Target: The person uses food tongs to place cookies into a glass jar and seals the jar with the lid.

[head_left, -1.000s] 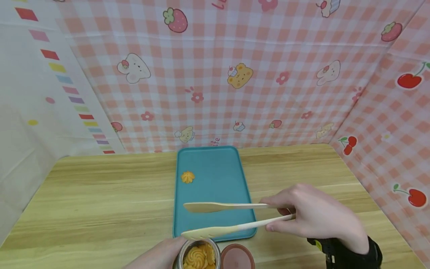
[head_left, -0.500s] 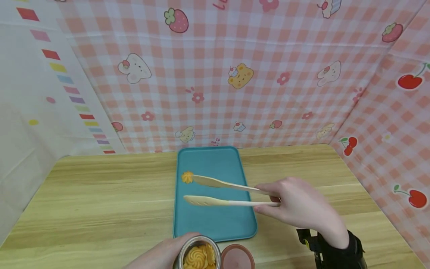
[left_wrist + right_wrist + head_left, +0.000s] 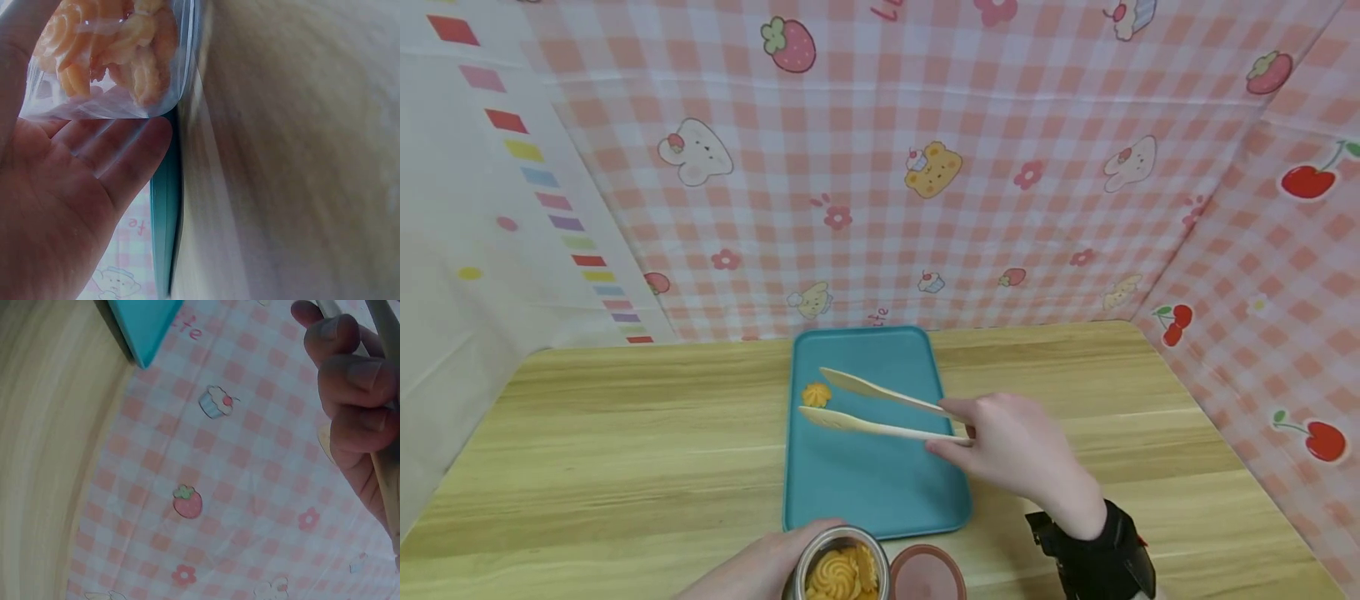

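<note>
In the head view, my right hand (image 3: 1011, 442) grips a pair of light wooden tongs (image 3: 880, 427) over the blue tray (image 3: 880, 496). The tong tips are apart, one beyond and one on the near side of a small golden piped cookie (image 3: 816, 395) at the tray's left. Whether they touch it I cannot tell. My left hand (image 3: 771, 558) holds a clear jar (image 3: 844, 530) with a metal rim and several piped cookies (image 3: 140, 56) inside. In the left wrist view, fingers and thumb lie around the jar. Curled fingers (image 3: 356, 378) on the tong handles fill the right wrist view's upper right.
A round reddish-brown lid (image 3: 927, 575) lies right of the jar, just in front of the tray. Wooden tabletop (image 3: 647, 450) extends on both sides. A pink checked cloth (image 3: 865, 167) hangs behind the table, with more cloth along the left and right sides.
My right hand has moved forward and left with the tongs, from near the jar to the cookie on the tray. The left hand and jar stay put.
</note>
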A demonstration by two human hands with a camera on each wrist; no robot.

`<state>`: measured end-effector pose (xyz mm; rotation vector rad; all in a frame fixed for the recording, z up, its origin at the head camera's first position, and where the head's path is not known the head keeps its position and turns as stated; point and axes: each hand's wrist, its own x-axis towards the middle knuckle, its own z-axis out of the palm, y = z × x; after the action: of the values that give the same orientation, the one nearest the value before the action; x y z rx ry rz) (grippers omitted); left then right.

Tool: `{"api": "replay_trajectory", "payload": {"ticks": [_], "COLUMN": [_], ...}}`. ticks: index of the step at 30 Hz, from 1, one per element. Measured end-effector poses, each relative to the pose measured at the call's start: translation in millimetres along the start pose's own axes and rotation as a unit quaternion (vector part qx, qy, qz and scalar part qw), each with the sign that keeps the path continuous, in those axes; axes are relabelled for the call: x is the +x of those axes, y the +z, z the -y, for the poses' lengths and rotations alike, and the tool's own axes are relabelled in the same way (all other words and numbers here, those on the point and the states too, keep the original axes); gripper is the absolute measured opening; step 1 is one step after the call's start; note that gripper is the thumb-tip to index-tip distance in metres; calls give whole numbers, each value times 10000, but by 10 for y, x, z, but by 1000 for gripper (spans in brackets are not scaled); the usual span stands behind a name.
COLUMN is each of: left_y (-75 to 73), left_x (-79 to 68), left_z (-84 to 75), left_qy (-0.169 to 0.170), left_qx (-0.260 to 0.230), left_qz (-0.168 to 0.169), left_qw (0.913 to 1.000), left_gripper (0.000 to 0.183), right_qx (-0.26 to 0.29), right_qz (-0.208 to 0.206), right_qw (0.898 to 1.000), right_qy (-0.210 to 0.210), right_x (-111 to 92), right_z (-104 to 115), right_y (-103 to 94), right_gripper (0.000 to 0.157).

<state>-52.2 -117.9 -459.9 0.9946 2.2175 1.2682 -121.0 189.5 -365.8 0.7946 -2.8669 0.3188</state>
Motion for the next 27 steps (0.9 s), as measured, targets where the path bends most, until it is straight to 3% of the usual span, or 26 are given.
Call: {"api": "replay_trajectory", "payload": {"ticks": [6,15,27], "left_y": [-13,-23,-26], "left_x": [-1,9,13], "left_z": [-12,-6,-5], "left_qy": [-56,22,62], "left_qx": [-29,61,160], "left_qz": [38,61,71], "left_qw": [10000,10000,9998], "left_gripper": [70,73,73], "right_qx": [-92,-25,26], "right_qz": [102,-4,61], "right_qw": [9995,9990,9987], "right_qy": [293,436,505], "right_x": [75,153,250], "right_z": [39,65,123], "right_y": [182,412,477], "right_gripper": [43,39,33]}}
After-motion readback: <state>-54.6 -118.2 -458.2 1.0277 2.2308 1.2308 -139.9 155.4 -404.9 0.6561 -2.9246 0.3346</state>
